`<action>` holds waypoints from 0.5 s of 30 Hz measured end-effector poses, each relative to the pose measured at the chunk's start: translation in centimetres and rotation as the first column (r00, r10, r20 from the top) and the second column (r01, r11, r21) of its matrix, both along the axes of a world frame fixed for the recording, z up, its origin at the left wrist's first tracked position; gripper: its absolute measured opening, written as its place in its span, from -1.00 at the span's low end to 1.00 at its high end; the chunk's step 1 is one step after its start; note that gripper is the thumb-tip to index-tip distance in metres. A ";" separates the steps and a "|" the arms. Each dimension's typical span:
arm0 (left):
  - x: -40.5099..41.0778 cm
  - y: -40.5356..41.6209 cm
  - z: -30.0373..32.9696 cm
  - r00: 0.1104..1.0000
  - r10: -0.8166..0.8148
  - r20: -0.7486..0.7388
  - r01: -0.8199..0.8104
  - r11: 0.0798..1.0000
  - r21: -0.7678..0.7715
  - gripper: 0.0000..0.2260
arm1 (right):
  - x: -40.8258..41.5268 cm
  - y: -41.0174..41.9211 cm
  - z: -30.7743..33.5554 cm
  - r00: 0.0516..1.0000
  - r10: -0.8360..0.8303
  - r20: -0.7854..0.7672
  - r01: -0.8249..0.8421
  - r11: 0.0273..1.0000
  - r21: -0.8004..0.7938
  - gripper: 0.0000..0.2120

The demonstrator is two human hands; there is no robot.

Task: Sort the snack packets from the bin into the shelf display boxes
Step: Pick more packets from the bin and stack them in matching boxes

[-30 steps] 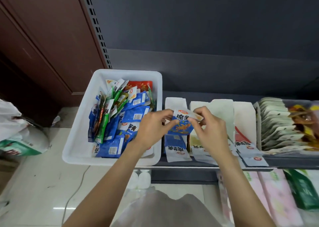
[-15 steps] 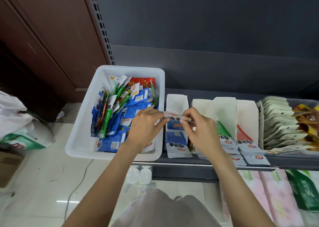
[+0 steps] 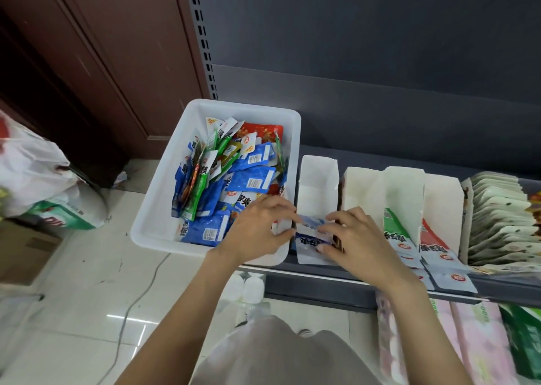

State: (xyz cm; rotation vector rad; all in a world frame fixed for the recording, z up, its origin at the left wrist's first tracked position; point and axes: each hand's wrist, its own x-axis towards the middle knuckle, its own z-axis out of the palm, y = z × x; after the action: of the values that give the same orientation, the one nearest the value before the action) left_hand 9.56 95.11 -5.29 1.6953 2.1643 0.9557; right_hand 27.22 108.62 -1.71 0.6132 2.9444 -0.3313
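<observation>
Two hands meet at the leftmost white display box (image 3: pixel 317 179) on the grey shelf (image 3: pixel 336 270). We note the left hand (image 3: pixel 257 232) with fingers lightly curled, its fingertips pinching the left end of a blue snack packet (image 3: pixel 311 221); the right hand (image 3: pixel 358 241) pinches the packet's right end between thumb and fingers. The packet sits at the box's front opening, just above a blue-and-white packet (image 3: pixel 310 245) that lies in the box's front. Whether the held packet touches the one beneath, we cannot tell.

Left of this box, touching it, stands the white plastic bin (image 3: pixel 158 218), holding a loose heap of blue, green and red packets. Right of the hands stand further white display boxes (image 3: pixel 404 191), with green-topped (image 3: pixel 393 229) and red-topped (image 3: pixel 433 244) packets at their fronts. Farther right, a row of pale pouches (image 3: pixel 497 223) stands packed upright. White plastic bags (image 3: pixel 32 174) rest on the tiled floor (image 3: pixel 87 297) at far left.
</observation>
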 end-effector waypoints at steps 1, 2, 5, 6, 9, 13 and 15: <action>-0.5 -0.9 0.3 0.997 0.047 0.063 -0.047 0.999 0.001 -0.82 | -0.3 -0.3 1.1 1.000 0.014 -0.017 -0.016 0.996 -0.083 -0.62; -1.2 -2.0 0.5 0.988 0.110 0.104 -0.111 0.994 -0.003 -0.79 | -0.8 -0.7 2.1 0.997 0.017 -0.074 -0.029 0.986 -0.162 -0.61; -3.6 -5.4 0.6 0.923 0.369 0.114 -0.370 0.929 -0.010 -0.84 | -4.0 -2.4 3.7 0.968 0.010 -0.252 -0.083 0.957 -0.278 -0.69; -4.3 -6.6 0.5 0.876 0.474 0.081 -0.473 0.880 -0.032 -0.85 | -5.6 -3.2 3.4 0.963 0.017 -0.269 -0.103 0.946 -0.307 -0.72; -5.4 -9.6 0.0 0.740 0.672 -0.018 -0.656 0.716 -0.239 -0.84 | -10.6 -6.0 1.0 0.968 0.036 -0.250 -0.112 0.949 -0.296 -0.74; -5.7 -10.6 -0.5 0.798 0.597 -0.079 -0.572 0.711 -0.408 -0.76 | -15.0 -9.1 -1.7 0.994 0.064 -0.093 -0.066 0.998 -0.023 -0.62; -5.8 -10.0 -0.1 0.812 0.581 -0.058 -0.548 0.723 -0.421 -0.75 | -16.2 -9.8 -2.4 0.999 0.041 -0.025 -0.042 0.998 -0.054 -0.65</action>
State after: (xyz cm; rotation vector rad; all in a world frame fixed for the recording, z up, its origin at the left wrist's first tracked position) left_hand 3.79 85.12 -5.39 0.7838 2.6462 0.5770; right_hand 10.97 98.81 -4.07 0.5440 2.9551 -0.4155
